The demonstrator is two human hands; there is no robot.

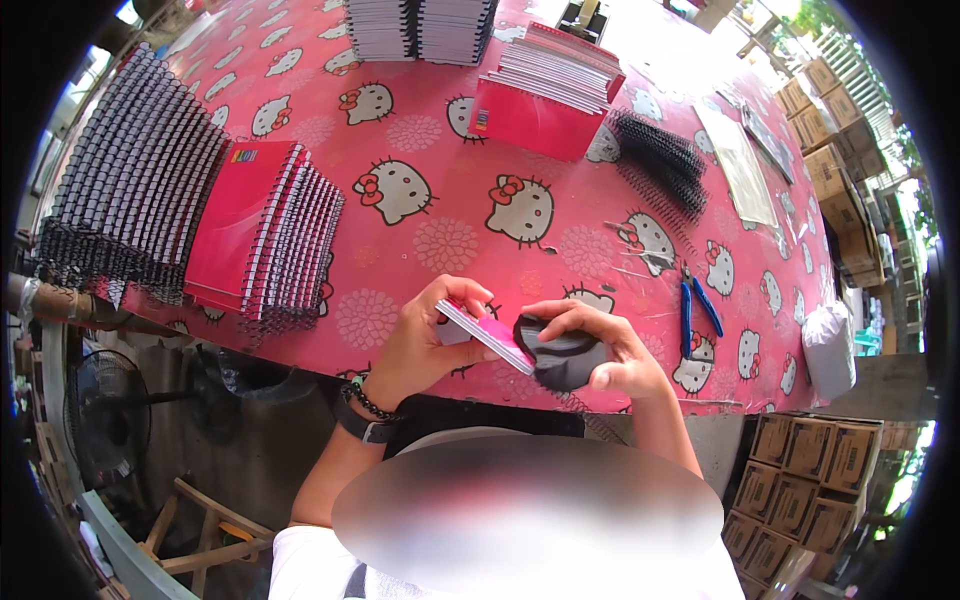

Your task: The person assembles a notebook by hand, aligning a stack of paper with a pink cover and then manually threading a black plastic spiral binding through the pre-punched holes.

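Observation:
Close to the table's near edge, my left hand (420, 345) grips a small pink-covered notebook (487, 337) by its left part, thumb on one side and fingers on the other. The notebook is tilted, so its white page edges show. My right hand (625, 355) is closed around a dark grey, soft-looking bundle with lighter streaks (562, 360), perhaps cloth. This bundle is up against the notebook's right end; whether it presses on the cover I cannot tell. Blue-handled pliers (700, 312) lie right of my right hand.
Stacks of spiral-bound notebooks (265, 225) stand at the left. Pink-covered books without coils (545, 100) stand at the far middle, beside loose black spiral coils (660, 165). More bound stacks (420, 30) are behind. A white wrapped bundle (828, 350) sits at the table's right edge; cardboard boxes (800, 490) are below.

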